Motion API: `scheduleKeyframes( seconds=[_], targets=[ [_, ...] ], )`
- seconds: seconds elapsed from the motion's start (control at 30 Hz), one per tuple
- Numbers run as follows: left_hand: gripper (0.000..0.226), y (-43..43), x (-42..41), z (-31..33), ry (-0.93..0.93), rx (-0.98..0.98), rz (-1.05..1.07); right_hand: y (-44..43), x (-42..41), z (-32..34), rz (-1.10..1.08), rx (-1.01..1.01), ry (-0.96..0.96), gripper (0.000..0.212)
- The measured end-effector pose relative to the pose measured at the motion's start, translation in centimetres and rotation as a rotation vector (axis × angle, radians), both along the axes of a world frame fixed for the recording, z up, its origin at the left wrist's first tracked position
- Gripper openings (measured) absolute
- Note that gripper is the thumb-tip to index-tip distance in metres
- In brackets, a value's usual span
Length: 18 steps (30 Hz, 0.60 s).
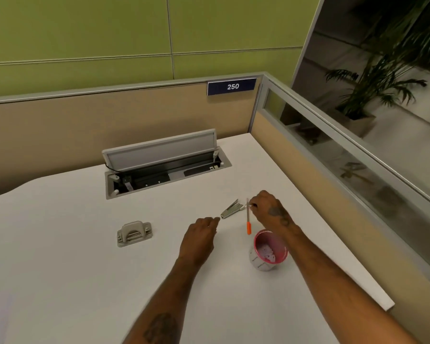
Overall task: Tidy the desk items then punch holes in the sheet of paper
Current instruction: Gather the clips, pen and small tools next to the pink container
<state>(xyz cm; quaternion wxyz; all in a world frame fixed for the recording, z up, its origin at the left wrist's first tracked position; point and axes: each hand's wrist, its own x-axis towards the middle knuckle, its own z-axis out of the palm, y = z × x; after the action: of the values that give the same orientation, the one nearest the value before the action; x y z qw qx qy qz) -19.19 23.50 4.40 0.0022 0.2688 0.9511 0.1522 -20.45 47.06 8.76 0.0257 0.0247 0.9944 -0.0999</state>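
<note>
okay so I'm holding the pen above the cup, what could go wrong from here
The pen hangs from the right hand by its top end only, orange tip just beyond the cup rim, so it may drop onto the desk instead. The right forearm passes over the cup and could tip it. The left hand reaching for the stapler might knock the pen.

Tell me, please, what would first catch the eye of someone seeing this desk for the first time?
Probably the right hand, pinching a thin pen with an orange cap above the white desk, right beside a small metal stapler. Next, the pink-rimmed cup close by it, near the desk's right edge. The left hand hovers open at centre, with a grey hole punch further left and an open cable hatch behind.
</note>
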Motion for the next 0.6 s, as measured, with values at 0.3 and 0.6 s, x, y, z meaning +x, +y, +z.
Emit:
scheduleKeyframes(
  seconds=[0.3,0.6],
  targets=[
    [0.051,9.1,-4.1,-2.5,-0.092,-0.053,-0.065,5.1,-3.6,-4.3,0.016,-0.109,-0.240,0.023],
    [0.052,11.0,-5.5,-4.6,-0.151,-0.079,-0.073,5.7,-4.9,-7.7,0.041,-0.125,-0.311,0.031]
  ],
)
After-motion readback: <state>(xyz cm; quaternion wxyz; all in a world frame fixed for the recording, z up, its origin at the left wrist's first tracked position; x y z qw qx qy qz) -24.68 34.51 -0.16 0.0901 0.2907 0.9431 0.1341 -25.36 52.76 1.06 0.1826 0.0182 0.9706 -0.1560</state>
